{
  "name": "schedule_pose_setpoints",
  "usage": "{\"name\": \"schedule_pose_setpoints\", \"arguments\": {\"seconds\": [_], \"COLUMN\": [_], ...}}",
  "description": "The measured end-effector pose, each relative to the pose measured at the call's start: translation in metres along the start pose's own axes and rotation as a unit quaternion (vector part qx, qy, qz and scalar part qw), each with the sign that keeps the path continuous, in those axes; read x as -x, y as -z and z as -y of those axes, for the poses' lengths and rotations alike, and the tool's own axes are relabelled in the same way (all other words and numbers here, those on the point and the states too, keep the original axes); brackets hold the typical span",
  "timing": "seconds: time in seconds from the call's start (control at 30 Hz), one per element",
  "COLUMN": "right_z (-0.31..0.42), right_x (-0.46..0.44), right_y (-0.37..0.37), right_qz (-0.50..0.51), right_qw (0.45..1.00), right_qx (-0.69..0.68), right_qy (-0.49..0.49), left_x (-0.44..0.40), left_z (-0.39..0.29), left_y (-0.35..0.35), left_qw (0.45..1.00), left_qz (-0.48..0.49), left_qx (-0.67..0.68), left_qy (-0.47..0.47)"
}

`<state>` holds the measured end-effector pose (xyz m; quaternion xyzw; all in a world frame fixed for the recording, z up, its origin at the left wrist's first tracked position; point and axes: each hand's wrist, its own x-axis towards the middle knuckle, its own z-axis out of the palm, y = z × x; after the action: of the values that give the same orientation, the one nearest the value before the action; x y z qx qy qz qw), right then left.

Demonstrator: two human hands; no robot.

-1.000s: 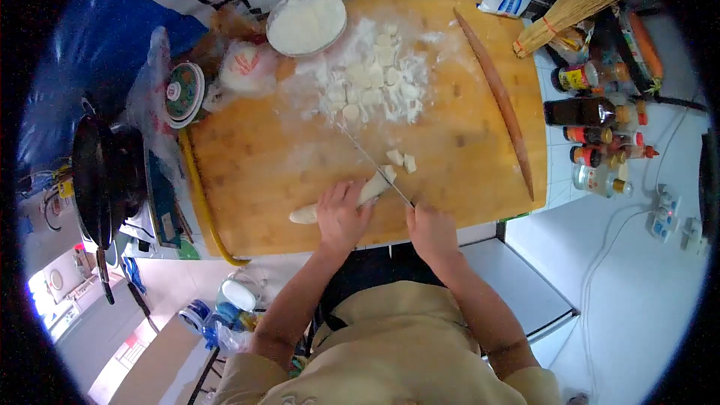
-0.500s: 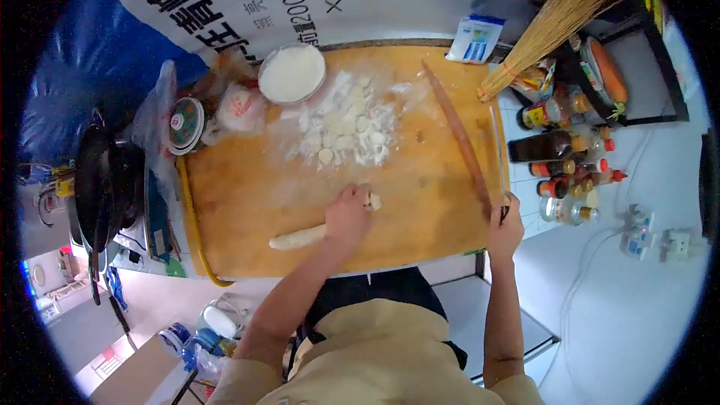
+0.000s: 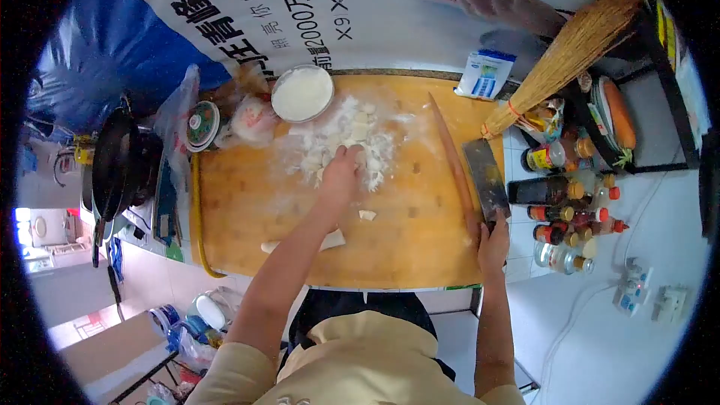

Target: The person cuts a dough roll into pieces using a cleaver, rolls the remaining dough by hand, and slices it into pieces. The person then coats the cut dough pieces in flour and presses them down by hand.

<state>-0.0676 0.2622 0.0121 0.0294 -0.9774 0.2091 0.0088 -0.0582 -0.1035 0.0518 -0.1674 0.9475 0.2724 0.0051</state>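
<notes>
So in the head view your left hand (image 3: 343, 167) is reaching into the floured dough pieces (image 3: 360, 132), fingers pointing down, can't tell if they're pinching one. Your dough roll (image 3: 331, 240) is lying nearer you, partly under your left forearm, with a loose cut piece (image 3: 367, 215) sitting between. Your right hand (image 3: 493, 247) is gripping the cleaver (image 3: 486, 178) at the board's (image 3: 397, 259) right edge, beside the rolling pin (image 3: 454, 165).

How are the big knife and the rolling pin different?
The knife has a wide, flat, dark blade, but the rolling pin is long, thin and reddish brown. The right hand holds the knife, while nobody holds the rolling pin, which lies on the board. Both slant the same way, side by side.
</notes>
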Motion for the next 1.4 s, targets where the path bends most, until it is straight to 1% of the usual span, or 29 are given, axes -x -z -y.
{"name": "schedule_pose_setpoints", "arguments": {"seconds": [0.07,0.1,0.17,0.2,0.23,0.3,0.37,0.4,0.47,0.5,0.53,0.57,0.6,0.63,0.67,0.7,0.77,0.83,0.9,0.93,1.0,1.03,1.1,1.17,1.2,1.27,1.33,1.37,1.4], "right_z": [-0.005,-0.005,-0.003,-0.001,0.002,0.009,0.010,0.011,0.033,0.048,0.051,0.073,0.096,0.134,0.158,0.173,0.175,0.182,0.182,0.185,0.196,0.207,0.231,0.272,0.294,0.335,0.365,0.376,0.383], "right_x": [-0.007,-0.011,-0.017,-0.020,-0.021,-0.025,-0.026,-0.028,-0.026,-0.023,-0.020,-0.014,-0.009,-0.002,0.001,0.000,-0.007,-0.022,-0.045,-0.059,-0.085,-0.096,-0.116,-0.132,-0.140,-0.154,-0.167,-0.174,-0.182], "right_y": [-0.002,-0.001,0.003,0.006,0.010,0.015,0.014,0.012,0.006,0.000,-0.033,-0.048,-0.063,-0.056,-0.062,-0.068,-0.092,-0.098,-0.096,-0.093,-0.088,-0.089,-0.091,-0.096,-0.101,-0.110,-0.122,-0.127,-0.133], "right_qz": [0.008,0.013,0.023,0.031,0.035,0.070,0.044,0.013,0.043,0.067,0.140,0.164,0.191,0.170,0.188,0.204,0.206,0.205,0.125,0.124,0.177,0.176,0.090,0.076,0.074,0.070,0.054,0.057,0.125], "right_qw": [1.000,1.000,1.000,0.999,0.999,0.997,0.994,0.987,0.986,0.981,0.961,0.950,0.936,0.930,0.913,0.895,0.889,0.885,0.933,0.932,0.938,0.937,0.931,0.902,0.893,0.882,0.854,0.853,0.846], "right_qx": [-0.006,-0.009,-0.003,0.004,0.004,0.039,0.081,0.121,0.084,0.047,0.080,0.045,0.010,-0.094,-0.110,-0.126,-0.120,-0.110,-0.211,-0.207,-0.208,-0.206,-0.162,-0.229,-0.222,-0.215,-0.050,-0.049,0.062], "right_qy": [0.005,0.005,0.011,0.013,0.016,0.011,0.059,0.102,0.141,0.173,0.225,0.261,0.296,0.313,0.345,0.375,0.390,0.404,0.263,0.269,0.214,0.219,0.314,0.358,0.385,0.413,0.515,0.516,0.515], "left_x": [-0.004,-0.004,-0.002,0.002,0.010,0.030,0.053,0.066,0.097,0.110,0.122,0.131,0.140,0.149,0.156,0.162,0.171,0.182,0.185,0.184,0.179,0.175,0.167,0.158,0.154,0.148,0.148,0.150,0.153], "left_z": [0.004,0.006,0.013,0.023,0.033,0.050,0.051,0.049,0.047,0.056,0.067,0.075,0.078,0.077,0.076,0.075,0.074,0.085,0.091,0.090,0.090,0.089,0.086,0.077,0.069,0.064,0.062,0.065,0.066], "left_y": [-0.008,-0.011,-0.017,-0.027,-0.035,-0.045,-0.035,-0.026,-0.006,-0.007,-0.011,-0.012,-0.005,0.004,0.011,0.015,0.021,0.014,0.009,0.010,0.010,0.009,0.005,-0.002,-0.001,-0.009,-0.017,-0.018,-0.020], "left_qw": [0.995,0.995,1.000,1.000,0.995,0.980,0.976,0.976,0.979,0.978,0.984,0.984,0.984,0.993,0.998,0.998,0.998,0.997,0.996,0.996,0.995,0.997,0.998,0.998,0.995,0.996,0.997,0.997,0.997], "left_qz": [-0.034,-0.036,0.001,0.001,0.000,-0.006,-0.198,-0.200,-0.110,-0.113,-0.143,-0.172,-0.175,-0.106,-0.036,-0.039,-0.058,-0.066,-0.077,-0.076,-0.081,-0.073,-0.067,-0.056,-0.083,-0.073,-0.078,-0.078,-0.078], "left_qx": [0.093,0.092,-0.007,-0.008,0.090,0.187,0.032,0.030,0.126,0.124,0.074,0.022,0.019,0.011,0.003,0.001,-0.016,-0.027,-0.034,-0.043,-0.050,-0.024,0.005,0.019,0.017,0.025,0.007,0.009,0.008], "left_qy": [0.008,0.013,0.018,0.022,0.042,0.068,-0.084,-0.077,0.114,0.120,0.080,0.039,0.043,0.044,0.045,0.049,0.015,0.027,0.042,0.034,0.027,0.018,0.011,-0.020,-0.043,-0.042,-0.027,-0.024,-0.010]}}
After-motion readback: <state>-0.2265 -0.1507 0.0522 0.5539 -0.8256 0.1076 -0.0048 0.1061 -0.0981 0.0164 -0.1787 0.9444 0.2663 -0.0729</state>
